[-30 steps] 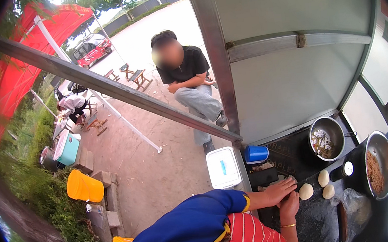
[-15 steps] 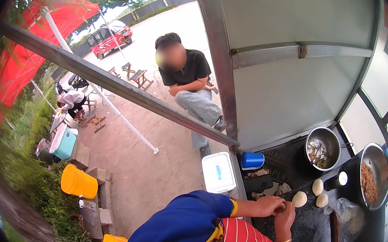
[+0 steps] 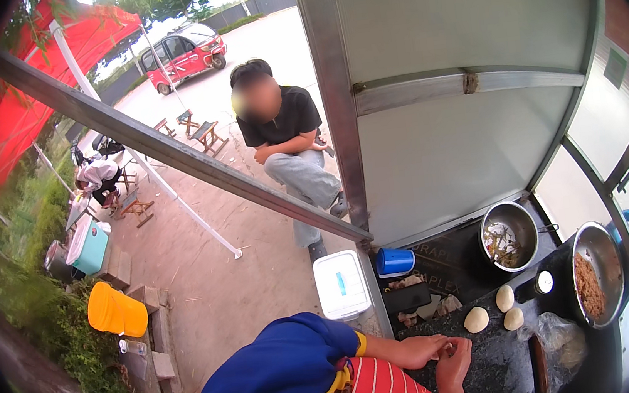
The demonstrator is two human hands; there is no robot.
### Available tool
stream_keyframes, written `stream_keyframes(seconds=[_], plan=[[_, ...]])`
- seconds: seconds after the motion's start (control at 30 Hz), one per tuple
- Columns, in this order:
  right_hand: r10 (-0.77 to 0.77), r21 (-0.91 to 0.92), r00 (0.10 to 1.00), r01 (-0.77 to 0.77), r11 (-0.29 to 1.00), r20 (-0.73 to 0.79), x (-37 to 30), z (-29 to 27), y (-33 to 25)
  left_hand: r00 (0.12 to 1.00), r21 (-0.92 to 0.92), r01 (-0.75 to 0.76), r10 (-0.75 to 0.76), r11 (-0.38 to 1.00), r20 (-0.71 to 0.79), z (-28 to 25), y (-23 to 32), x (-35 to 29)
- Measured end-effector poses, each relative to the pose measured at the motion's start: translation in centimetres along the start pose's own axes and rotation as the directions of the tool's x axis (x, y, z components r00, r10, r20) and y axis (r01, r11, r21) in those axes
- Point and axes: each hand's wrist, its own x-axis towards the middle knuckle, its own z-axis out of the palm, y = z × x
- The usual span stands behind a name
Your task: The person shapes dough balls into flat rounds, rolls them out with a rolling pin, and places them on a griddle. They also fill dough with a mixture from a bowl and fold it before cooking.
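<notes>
left hand (image 3: 423,350) and right hand (image 3: 455,365) meet with curled fingers at the bottom of the frame, right of centre, whether pinching anything i cannot tell, while 3 pale dough balls (image 3: 477,320) lie near them on the dark table (image 3: 483,367), left of a metal bowl (image 3: 608,264) holding brown crumbly food (image 3: 589,288).

Left hand (image 3: 423,350) and right hand (image 3: 454,363) together, fingers (image 3: 462,343) curled; left forearm (image 3: 388,349) stretched rightward.
</notes>
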Motion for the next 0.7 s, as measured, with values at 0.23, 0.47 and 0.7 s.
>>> stream_keyframes(seconds=[0.23, 0.47, 0.7], plan=[[0.118, -0.241, 0.991, -0.130, 0.962, -0.062, 2.2, 3.1, 2.1, 0.970, 0.461, -0.111, 0.197, 0.881, -0.143, 1.5, -3.4, 4.3], [0.082, -0.122, 0.997, -0.083, 0.989, -0.017, -0.1, 0.8, 0.3, 0.976, -0.101, 0.112, -0.091, 0.989, 0.199, -1.4, 0.1, -0.9], [0.017, -0.194, 0.998, -0.030, 0.981, -0.067, 3.9, 4.0, 5.1, 0.981, 0.462, -0.063, 0.140, 0.885, -0.135, 0.5, -3.3, 3.8]])
